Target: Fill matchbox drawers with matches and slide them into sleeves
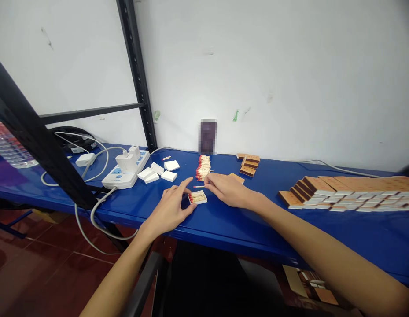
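Observation:
A small white matchbox tray (pixel 202 199) with red-headed matches in it lies on the blue tabletop. My left hand (pixel 173 203) is around its left end, thumb and index finger spread apart, the thumb close to the near corner. Just beyond the tray, my right hand (pixel 226 188) pinches the plain end of one match (pixel 199 186), whose red head points left. Behind that match is a pile of loose matches (pixel 203 168), heads mostly to the left.
Several white trays (pixel 168 176) lie left of the pile, beside a power strip (pixel 120 176) with cables. Brown matchbox covers (pixel 248 165) sit behind my right hand. Stacked matchboxes (pixel 343 189) line the right side. A black shelf post (pixel 138 75) rises at left.

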The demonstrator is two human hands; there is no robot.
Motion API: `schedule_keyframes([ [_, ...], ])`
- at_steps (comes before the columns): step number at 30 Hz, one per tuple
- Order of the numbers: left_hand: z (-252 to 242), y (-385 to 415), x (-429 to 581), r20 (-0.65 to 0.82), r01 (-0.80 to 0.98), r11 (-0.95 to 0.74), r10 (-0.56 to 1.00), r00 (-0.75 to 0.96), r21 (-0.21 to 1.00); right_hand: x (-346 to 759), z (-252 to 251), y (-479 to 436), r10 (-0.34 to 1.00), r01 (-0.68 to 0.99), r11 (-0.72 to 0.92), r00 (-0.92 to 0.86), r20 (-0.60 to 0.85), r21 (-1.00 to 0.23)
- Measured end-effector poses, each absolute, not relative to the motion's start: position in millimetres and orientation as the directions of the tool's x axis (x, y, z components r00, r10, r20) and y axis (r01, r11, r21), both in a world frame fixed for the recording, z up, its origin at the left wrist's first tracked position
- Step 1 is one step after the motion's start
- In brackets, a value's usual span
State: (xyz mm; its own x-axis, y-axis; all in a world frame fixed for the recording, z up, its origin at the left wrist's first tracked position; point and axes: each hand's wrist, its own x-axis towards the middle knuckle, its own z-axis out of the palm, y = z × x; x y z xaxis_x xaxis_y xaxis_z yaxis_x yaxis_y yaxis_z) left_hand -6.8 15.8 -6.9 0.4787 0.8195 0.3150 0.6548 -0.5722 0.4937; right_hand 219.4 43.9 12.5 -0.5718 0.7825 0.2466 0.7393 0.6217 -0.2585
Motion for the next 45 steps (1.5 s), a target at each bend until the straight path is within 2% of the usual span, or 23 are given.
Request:
schedule_keyframes([
  [4, -7, 15, -8, 0.313, 0.647, -0.580, 0.814, 0.490, 0.496, 216, 13, 40, 0.770, 0.725, 0.638, -0.601, 0.214, -0.260],
  [9, -6, 14, -8, 0.305, 0.653, -0.578, 0.815, 0.492, 0.490, 215, 6, 57, 0.901, 0.907, 0.405, -0.376, 0.217, -0.113],
  [14, -6, 14, -8, 0.313, 0.652, -0.584, 0.811, 0.494, 0.485, 216, 2, 68, 0.917, 0.923, 0.383, -0.375, 0.137, -0.039],
  [31, -5, 14, -8, 0.313, 0.658, -0.591, 0.806, 0.502, 0.468, 220, -3, 69, 0.890, 0.875, 0.447, -0.414, 0.192, -0.188],
  [45, -5, 14, -8, 0.323, 0.653, -0.600, 0.799, 0.507, 0.462, 220, -1, 59, 0.829, 0.810, 0.558, -0.531, 0.177, -0.181],
])
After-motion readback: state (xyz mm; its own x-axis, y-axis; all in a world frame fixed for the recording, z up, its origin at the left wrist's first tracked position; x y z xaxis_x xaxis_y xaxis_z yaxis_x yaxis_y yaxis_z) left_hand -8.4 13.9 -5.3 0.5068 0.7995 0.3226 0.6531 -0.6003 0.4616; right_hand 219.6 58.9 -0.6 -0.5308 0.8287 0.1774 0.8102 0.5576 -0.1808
